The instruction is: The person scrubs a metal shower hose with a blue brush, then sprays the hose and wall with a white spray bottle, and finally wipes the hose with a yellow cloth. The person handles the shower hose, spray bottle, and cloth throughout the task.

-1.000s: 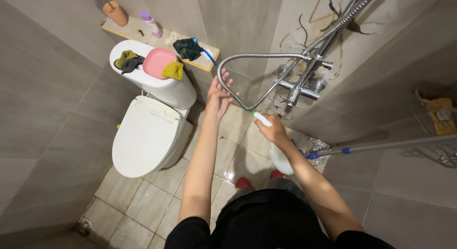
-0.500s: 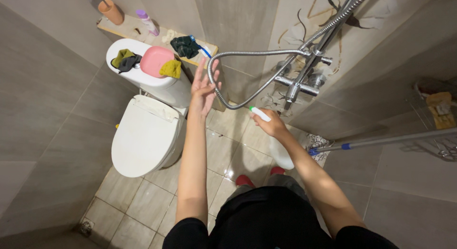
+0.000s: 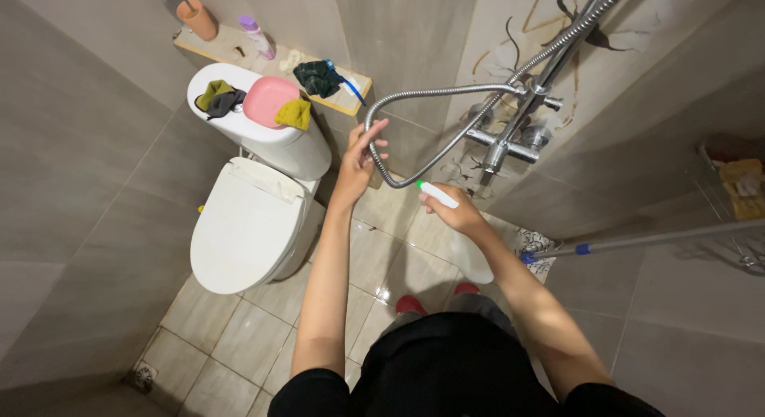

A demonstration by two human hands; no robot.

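Left hand: the left hand (image 3: 358, 158) is raised at arm's length with its fingers curled around the bend of the ribbed chrome shower hose (image 3: 434, 90), gripping it where the loop turns downward.
Right hand: the right hand (image 3: 450, 214) is closed around the neck of a white plastic spray bottle with a green-tipped nozzle (image 3: 437, 194); the nozzle points toward the low part of the hose loop, and the bottle's body hangs below the wrist.
Hose: it loops from the left hand across to the chrome shower mixer and riser rail (image 3: 510, 142) on the patterned wall tile.
Toilet: a white toilet with closed lid (image 3: 247, 226) stands left of the arms; on its cistern lie a pink round plastic basin (image 3: 267, 101), a yellow-green cloth (image 3: 293, 114) and a dark cloth bundle (image 3: 217, 101).
Shelf: a pale wooden ledge (image 3: 231, 46) behind the cistern carries an orange cup (image 3: 195, 19), a purple-capped bottle (image 3: 256, 36) and a dark green cloth (image 3: 317, 78).
Floor: glossy beige floor tiles (image 3: 239, 329), with red slippers (image 3: 410, 305) under the person.
Right side: a metal pole with blue fittings (image 3: 637, 240) leans across the wall.
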